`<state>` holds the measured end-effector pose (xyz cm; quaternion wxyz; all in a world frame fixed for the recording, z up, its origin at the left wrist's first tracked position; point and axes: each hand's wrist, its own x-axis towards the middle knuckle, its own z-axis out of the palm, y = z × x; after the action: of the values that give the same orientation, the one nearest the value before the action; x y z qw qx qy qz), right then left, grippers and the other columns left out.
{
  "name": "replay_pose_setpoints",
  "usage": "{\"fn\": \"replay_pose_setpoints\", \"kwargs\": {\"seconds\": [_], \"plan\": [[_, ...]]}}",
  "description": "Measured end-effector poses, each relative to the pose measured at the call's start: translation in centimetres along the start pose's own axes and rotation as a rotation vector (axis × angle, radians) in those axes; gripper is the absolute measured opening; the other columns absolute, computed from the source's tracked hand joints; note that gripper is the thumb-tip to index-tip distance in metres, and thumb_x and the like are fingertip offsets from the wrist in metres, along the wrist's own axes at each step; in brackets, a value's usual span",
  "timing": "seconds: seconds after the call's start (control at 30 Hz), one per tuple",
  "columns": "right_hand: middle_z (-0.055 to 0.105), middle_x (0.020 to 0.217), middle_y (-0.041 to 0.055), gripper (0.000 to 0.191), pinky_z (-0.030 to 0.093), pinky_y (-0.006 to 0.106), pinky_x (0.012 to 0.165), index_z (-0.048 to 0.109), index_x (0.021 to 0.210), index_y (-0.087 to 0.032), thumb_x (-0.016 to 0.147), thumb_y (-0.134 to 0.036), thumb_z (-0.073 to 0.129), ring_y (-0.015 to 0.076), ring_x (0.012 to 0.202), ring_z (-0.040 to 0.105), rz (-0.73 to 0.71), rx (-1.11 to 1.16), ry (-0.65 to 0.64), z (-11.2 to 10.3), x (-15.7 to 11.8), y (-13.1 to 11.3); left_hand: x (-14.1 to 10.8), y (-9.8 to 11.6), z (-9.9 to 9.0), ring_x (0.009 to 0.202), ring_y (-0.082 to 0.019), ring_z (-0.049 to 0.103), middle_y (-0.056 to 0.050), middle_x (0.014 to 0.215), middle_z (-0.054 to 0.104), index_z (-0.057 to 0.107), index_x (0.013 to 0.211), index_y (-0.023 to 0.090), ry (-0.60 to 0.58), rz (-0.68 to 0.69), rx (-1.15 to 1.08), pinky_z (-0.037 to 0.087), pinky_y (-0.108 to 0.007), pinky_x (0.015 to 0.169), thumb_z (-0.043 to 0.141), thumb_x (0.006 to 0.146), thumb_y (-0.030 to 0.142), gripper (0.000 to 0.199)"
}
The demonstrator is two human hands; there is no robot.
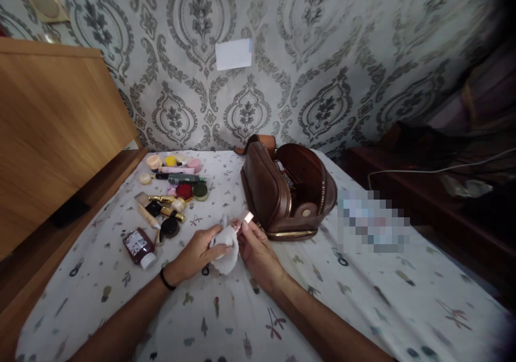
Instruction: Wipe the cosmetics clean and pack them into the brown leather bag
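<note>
White, soft-looking cloth (224, 257) sits bunched in the left hand (199, 252), thumb and fingers closed round it. Right next to it, the right hand (258, 249) pinches a small, squared-off pinkish piece (247, 218), just in front of a boxy brown leather-look bag (260, 190). I'd guess it's a fingertip hold because the thing's so tiny; can't tell what it is, since fingers hide part of it.

The bag stands with its mouth gaping and brassy zips undone. Stiff walls seem to prop it up, probably handy for reaching inside.

Off to the left, cosmetics lie in loose rows, maybe so each one's easy to spot: a long green tube (183, 178), a glossy red round jar (184, 191), a flat black round pot (170, 227). Nearer, a dark red bottle with a white cap (139, 246) lies on its side.

Everything's on lightly creased white printed fabric (217, 324), with grey scrolly wallpaper (245, 109) behind and a smooth wood-grain cabinet (56, 120) at left.
</note>
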<state>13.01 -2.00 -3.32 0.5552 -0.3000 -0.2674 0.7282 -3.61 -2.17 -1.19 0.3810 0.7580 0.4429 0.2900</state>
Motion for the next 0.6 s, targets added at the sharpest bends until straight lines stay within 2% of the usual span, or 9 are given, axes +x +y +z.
{"fn": "replay_pose_setpoints", "kwargs": {"seconds": [0.07, 0.17, 0.27, 0.37, 0.43, 0.5, 0.6], "plan": [[0.065, 0.076, -0.0007, 0.039, 0.042, 0.021, 0.053, 0.066, 0.081, -0.020, 0.066, -0.052, 0.082, 0.0122, 0.067, 0.056, 0.038, 0.033, 0.018, 0.1, 0.0, -0.4, 0.0, -0.1, -0.1, 0.065, -0.012, 0.046, 0.004, 0.067, 0.048, 0.047, 0.074, 0.018, 0.065, 0.007, 0.034, 0.036, -0.023, 0.061, 0.050, 0.091, 0.045, 0.032], [0.062, 0.068, -0.0015, 0.042, 0.037, 0.019, 0.047, 0.061, 0.075, -0.018, 0.066, -0.054, 0.081, 0.0105, 0.058, 0.055, 0.078, 0.042, 0.009, 0.1, 0.0, -0.7, 0.0, -0.3, -0.2, 0.067, -0.013, 0.049, 0.003, 0.070, 0.051, 0.049, 0.077, 0.018, 0.176, 0.035, 0.036, 0.038, -0.024, 0.064, 0.047, 0.094, 0.042, 0.029], [0.055, 0.058, -0.0044, 0.047, 0.032, 0.018, 0.042, 0.059, 0.075, -0.018, 0.064, -0.058, 0.080, 0.0076, 0.047, 0.048, 0.122, -0.012, -0.012, 0.1, -0.2, -0.6, -0.2, -0.1, 0.0, 0.083, -0.016, 0.057, -0.001, 0.089, 0.063, 0.056, 0.102, 0.018, 0.213, 0.056, -0.019, 0.044, -0.026, 0.076, 0.048, 0.094, 0.039, 0.024], [0.051, 0.052, -0.0059, 0.048, 0.029, 0.019, 0.038, 0.057, 0.073, -0.019, 0.067, -0.062, 0.076, 0.0072, 0.042, 0.044, 0.097, -0.166, -0.068, 0.0, -0.4, 0.0, -0.3, 0.1, 0.5, 0.104, -0.021, 0.057, -0.005, 0.116, 0.063, 0.048, 0.128, 0.019, 0.173, 0.066, -0.098, 0.045, -0.030, 0.091, 0.058, 0.089, 0.040, 0.046], [0.049, 0.051, -0.0065, 0.048, 0.030, 0.020, 0.038, 0.057, 0.072, -0.019, 0.070, -0.065, 0.072, 0.0071, 0.040, 0.041, 0.050, -0.292, -0.119, -0.1, -0.4, 0.4, -0.3, 0.2, 0.8, 0.106, -0.024, 0.057, -0.006, 0.114, 0.064, 0.048, 0.128, 0.018, 0.124, 0.043, -0.153, 0.046, -0.031, 0.091, 0.066, 0.082, 0.043, 0.055], [0.047, 0.051, -0.0071, 0.048, 0.031, 0.021, 0.038, 0.057, 0.073, -0.020, 0.071, -0.066, 0.069, 0.0068, 0.039, 0.039, 0.011, -0.377, -0.145, -0.2, -0.4, 0.8, -0.2, 0.2, 1.0, 0.101, -0.024, 0.058, -0.004, 0.105, 0.065, 0.052, 0.120, 0.017, 0.102, 0.013, -0.189, 0.048, -0.031, 0.087, 0.071, 0.077, 0.044, 0.054], [0.046, 0.051, -0.0074, 0.049, 0.031, 0.022, 0.039, 0.058, 0.075, -0.020, 0.073, -0.068, 0.067, 0.0071, 0.040, 0.038, 0.001, -0.431, -0.157, -0.2, -0.5, 0.9, -0.1, 0.0, 1.0, 0.095, -0.021, 0.058, -0.002, 0.099, 0.065, 0.055, 0.112, 0.017, 0.155, -0.009, -0.167, 0.049, -0.030, 0.083, 0.070, 0.078, 0.042, 0.045]]}}
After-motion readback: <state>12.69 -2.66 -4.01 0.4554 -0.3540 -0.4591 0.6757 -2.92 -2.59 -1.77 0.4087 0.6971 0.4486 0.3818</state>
